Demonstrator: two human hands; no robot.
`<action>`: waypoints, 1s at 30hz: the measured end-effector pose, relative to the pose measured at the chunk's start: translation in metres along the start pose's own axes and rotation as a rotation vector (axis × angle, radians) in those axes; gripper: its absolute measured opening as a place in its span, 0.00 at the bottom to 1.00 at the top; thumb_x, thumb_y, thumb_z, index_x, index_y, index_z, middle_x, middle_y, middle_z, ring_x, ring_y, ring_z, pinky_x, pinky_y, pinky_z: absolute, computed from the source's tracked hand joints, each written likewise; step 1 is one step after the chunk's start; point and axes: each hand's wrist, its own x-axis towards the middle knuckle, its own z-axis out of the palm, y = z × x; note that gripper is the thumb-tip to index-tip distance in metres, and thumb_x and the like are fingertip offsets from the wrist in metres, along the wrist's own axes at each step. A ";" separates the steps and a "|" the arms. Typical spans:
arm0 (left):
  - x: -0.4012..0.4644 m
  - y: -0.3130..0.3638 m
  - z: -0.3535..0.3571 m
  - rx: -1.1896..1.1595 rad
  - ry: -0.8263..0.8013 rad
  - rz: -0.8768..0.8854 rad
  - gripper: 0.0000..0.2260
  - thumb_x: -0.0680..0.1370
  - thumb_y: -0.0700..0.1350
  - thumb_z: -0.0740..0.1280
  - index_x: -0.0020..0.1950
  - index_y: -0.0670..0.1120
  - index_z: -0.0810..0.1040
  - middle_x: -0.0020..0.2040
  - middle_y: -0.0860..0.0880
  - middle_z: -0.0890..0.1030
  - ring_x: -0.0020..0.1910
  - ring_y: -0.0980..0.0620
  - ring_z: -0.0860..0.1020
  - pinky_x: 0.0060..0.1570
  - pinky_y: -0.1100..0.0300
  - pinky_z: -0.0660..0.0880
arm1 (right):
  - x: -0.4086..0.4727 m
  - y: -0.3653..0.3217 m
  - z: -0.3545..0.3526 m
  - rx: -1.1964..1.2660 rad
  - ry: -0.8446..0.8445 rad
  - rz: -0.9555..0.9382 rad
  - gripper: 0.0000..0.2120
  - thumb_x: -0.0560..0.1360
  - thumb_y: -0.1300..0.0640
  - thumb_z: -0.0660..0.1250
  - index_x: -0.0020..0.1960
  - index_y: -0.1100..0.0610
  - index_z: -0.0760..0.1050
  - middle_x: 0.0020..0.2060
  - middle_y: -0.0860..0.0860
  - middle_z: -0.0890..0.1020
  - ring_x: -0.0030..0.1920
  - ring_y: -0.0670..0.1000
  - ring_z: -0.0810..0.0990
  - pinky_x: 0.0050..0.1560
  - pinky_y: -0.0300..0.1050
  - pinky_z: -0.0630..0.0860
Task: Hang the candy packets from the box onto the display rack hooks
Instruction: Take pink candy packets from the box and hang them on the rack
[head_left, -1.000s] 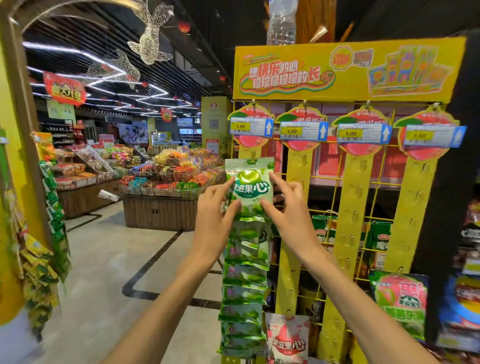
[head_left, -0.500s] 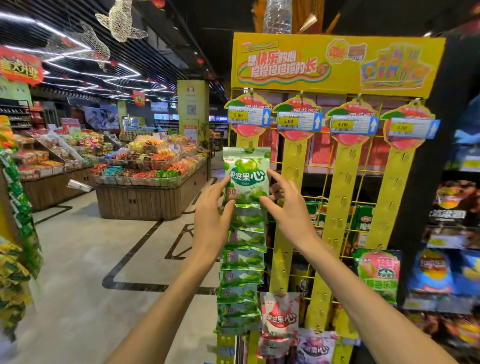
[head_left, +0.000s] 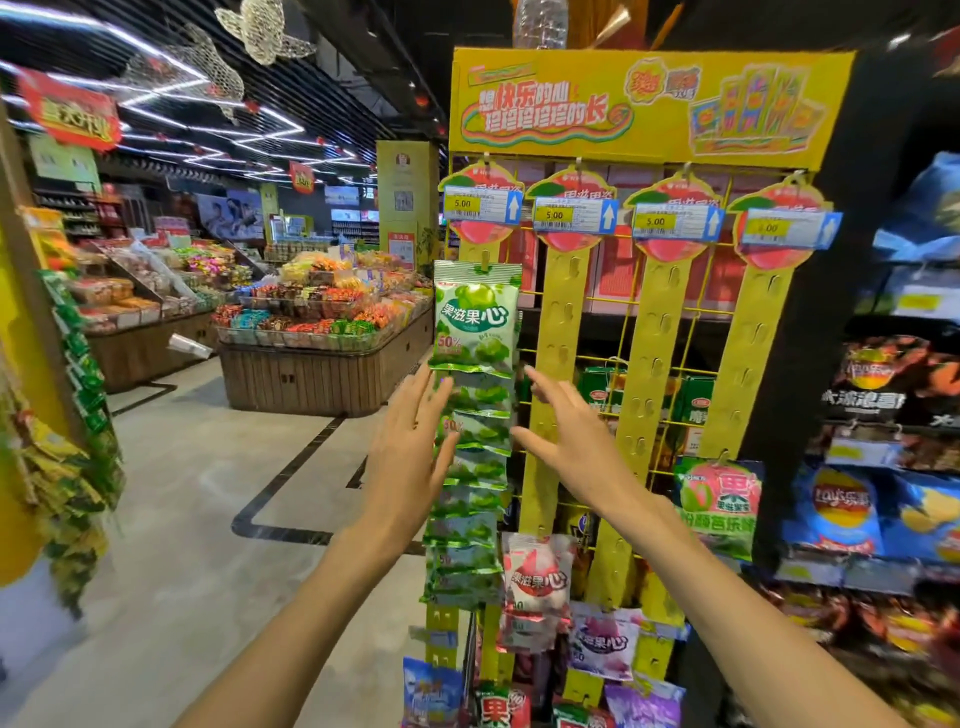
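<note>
the green candy packet (head_left: 475, 317) at twelve o'clock reads "果滋果心" and "50%". price tags (head_left: 482, 203) above show "5.00". at four o'clock, a blue chip bag (head_left: 840, 506) reads "lay's".

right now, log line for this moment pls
step: hang packet | top green packet: on leftmost strip hook | left hand: open, empty | right hand: open, empty

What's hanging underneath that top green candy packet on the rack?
Below the top green packet, a column of overlapping green packets hangs down the yellow strip. Each covers most of the next, so only their lower edges show; the hooks are hidden.
</note>
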 end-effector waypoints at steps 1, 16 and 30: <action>-0.010 0.004 0.005 0.065 -0.030 0.015 0.27 0.82 0.47 0.66 0.81 0.47 0.63 0.81 0.45 0.61 0.81 0.44 0.60 0.75 0.43 0.66 | -0.010 0.007 -0.001 -0.050 -0.023 -0.013 0.38 0.78 0.44 0.70 0.82 0.45 0.55 0.74 0.47 0.70 0.74 0.48 0.68 0.74 0.50 0.69; -0.213 0.203 0.133 0.238 -0.678 0.002 0.29 0.84 0.62 0.47 0.78 0.49 0.69 0.78 0.45 0.68 0.77 0.42 0.67 0.70 0.38 0.71 | -0.288 0.190 -0.050 -0.408 -0.537 0.173 0.43 0.78 0.32 0.63 0.83 0.46 0.45 0.82 0.52 0.53 0.83 0.55 0.48 0.81 0.62 0.50; -0.297 0.477 0.304 -0.116 -1.110 0.444 0.37 0.81 0.67 0.35 0.78 0.51 0.68 0.79 0.48 0.66 0.78 0.44 0.66 0.74 0.42 0.65 | -0.571 0.325 -0.201 -0.428 -0.551 0.914 0.45 0.77 0.30 0.61 0.83 0.47 0.45 0.82 0.52 0.53 0.82 0.57 0.49 0.79 0.62 0.50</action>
